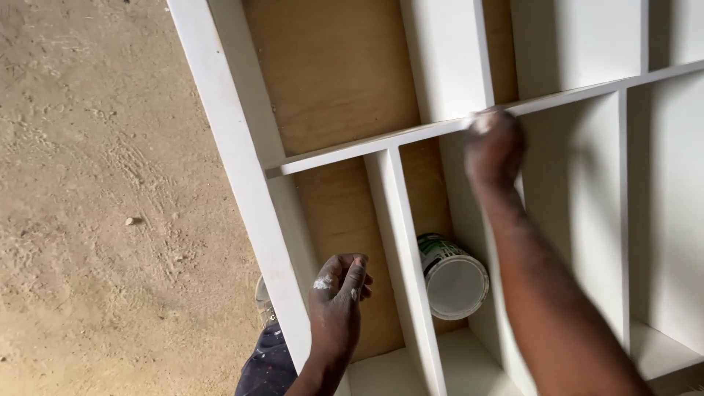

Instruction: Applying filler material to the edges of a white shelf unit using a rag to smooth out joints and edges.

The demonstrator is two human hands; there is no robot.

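At the far left lies a sandy floor (95,183) with a small stone (130,220) on it. To its right runs the white outer frame (235,169) of a shelf unit, whose back is bare brown plywood (330,66) in the left compartments and painted white further right. Near the bottom, just right of that frame, the person's left hand (337,301) hangs in front of the plywood, its grip loosely curled and holding nothing, with white smears on the knuckles and fingertips; below it a dark trouser leg (268,367) and the tip of a shoe (262,297) show. Right of the hand stands a white upright divider (407,271), and just beyond it a small pot with a white lid (453,279) lies tipped in the next compartment, near the left hand but parted from it by the divider. Further right and farther off, the right hand (493,147) presses on the front edge of the long white cross shelf (411,134), its grip closed against that edge; whether it holds anything there cannot be told.
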